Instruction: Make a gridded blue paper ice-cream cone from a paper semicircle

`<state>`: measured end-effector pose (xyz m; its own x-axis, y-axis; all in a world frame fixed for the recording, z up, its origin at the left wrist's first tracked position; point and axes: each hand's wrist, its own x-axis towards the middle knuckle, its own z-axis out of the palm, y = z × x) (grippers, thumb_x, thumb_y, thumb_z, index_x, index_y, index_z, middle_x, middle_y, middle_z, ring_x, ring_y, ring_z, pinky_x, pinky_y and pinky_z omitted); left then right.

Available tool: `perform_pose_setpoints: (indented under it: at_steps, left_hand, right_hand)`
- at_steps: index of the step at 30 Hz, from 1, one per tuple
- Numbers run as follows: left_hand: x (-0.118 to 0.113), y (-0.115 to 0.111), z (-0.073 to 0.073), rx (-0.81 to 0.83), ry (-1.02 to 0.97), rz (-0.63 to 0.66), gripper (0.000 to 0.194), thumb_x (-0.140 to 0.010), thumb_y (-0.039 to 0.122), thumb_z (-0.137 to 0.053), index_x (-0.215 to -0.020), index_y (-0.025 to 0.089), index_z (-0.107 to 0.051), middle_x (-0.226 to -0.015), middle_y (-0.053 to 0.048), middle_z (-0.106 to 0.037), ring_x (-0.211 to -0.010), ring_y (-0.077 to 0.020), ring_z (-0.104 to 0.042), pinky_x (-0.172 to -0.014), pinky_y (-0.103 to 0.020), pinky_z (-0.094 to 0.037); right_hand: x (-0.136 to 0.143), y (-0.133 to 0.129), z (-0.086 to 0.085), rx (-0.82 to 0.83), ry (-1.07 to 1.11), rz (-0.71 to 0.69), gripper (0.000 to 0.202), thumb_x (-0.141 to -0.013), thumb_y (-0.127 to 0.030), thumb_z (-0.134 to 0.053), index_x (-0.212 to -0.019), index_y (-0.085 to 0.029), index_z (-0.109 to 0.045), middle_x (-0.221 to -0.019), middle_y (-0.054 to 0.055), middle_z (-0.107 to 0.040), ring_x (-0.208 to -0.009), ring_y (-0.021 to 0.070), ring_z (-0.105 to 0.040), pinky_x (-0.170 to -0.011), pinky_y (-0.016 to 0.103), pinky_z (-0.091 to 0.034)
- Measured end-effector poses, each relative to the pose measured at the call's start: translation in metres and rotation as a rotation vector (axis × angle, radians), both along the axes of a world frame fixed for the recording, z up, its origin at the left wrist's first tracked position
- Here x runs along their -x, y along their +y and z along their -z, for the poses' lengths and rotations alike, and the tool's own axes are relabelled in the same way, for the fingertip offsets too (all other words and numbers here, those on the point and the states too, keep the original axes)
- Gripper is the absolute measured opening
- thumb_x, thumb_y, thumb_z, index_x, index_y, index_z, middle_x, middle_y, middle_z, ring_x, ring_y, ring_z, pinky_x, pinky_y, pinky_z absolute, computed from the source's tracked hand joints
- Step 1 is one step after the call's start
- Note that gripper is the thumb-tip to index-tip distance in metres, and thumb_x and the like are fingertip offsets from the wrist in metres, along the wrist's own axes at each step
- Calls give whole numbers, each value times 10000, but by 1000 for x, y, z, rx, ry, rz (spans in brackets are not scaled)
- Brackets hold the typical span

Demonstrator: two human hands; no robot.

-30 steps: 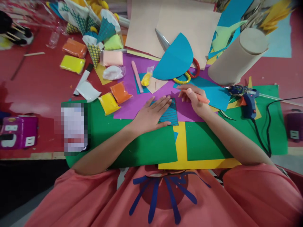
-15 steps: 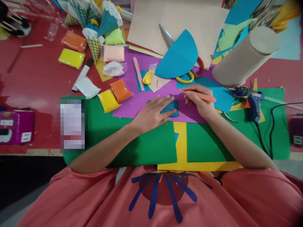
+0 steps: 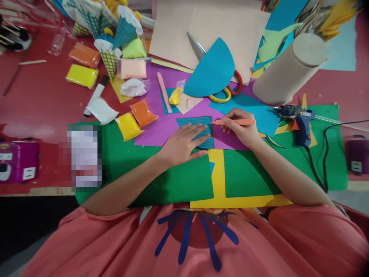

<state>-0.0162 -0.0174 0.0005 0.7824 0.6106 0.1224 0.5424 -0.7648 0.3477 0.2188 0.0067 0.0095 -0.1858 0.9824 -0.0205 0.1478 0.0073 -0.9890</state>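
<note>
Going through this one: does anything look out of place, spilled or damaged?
Nothing looks spilled or damaged. Slightly odd: the scissors lie with their middle covered by a blue paper cutout, so they may be overlooked. At picture left, a pixelated patch masks whatever lies there.

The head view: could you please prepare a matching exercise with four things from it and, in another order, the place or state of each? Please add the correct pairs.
Column one
1. Pen
2. Striped piece
3. Scissors
4. Glue gun

Column two
A. Dark blue, with a black cord
B. Partly covered by a curved blue piece
C. Held in the right hand
D. Partly covered by the left hand

Right pairs: 1-C, 2-D, 3-B, 4-A
</note>
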Motion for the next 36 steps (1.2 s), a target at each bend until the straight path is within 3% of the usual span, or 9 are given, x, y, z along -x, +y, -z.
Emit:
perform_pose_setpoints:
  at_steps: [4,8,18,26,31,36]
  left_hand:
    - [1,2,1,49,-1,-64,426,-1013,363,-364,-1328,151,-556,-1390,-127,-566,-1331,-236,-500,-1110,-453,-412]
    - [1,4,3,57,-17,-59,397,-1003,321,-397,-1315,143,-565,-1375,-127,-579,-1326,-235,-507,-1101,-450,-424]
    - [1,3,3,34,-18,-54,399,-997,326,-415,-1317,142,-566,-1376,-128,-578,-1330,-242,-503,-1101,-452,-424]
    - [3,3,-5,73,71,-27,536,-922,443,-553,-1370,150,-523,-1434,-143,-515,-1354,-269,-474,-1131,-448,-388]
    - [0,1,0,57,63,-29,555,-966,434,-474,-1424,121,-448,-1482,-152,-453,-1404,-261,-404,-1154,-449,-353]
    - [-2,0,2,60,61,-21,597,-975,450,-441,-1449,89,-396,-1511,-172,-404,-1428,-261,-362,-1172,-449,-319]
  right_hand:
    - [-1,0,2,-31,-57,-26,286,-820,-439,-672,-715,-178,-620,-575,-15,-625,-479,99,-565,-461,241,-427]
    - [-1,1,2,-47,-72,-51,289,-825,-439,-664,-729,-171,-613,-592,-14,-623,-495,95,-566,-473,235,-430]
    - [0,1,-3,-76,-180,-68,304,-821,-430,-659,-667,-172,-612,-568,-9,-606,-516,99,-538,-473,234,-386]
    - [-4,1,0,44,24,-33,303,-784,-457,-699,-652,-192,-634,-567,-15,-641,-455,96,-564,-436,236,-435]
    - [-4,-2,1,-3,47,25,289,-797,-473,-689,-734,-195,-640,-587,-20,-650,-460,94,-581,-451,237,-461]
    - [-3,-4,1,-16,-26,-11,289,-821,-449,-669,-711,-183,-648,-592,-7,-645,-460,99,-577,-445,250,-445]
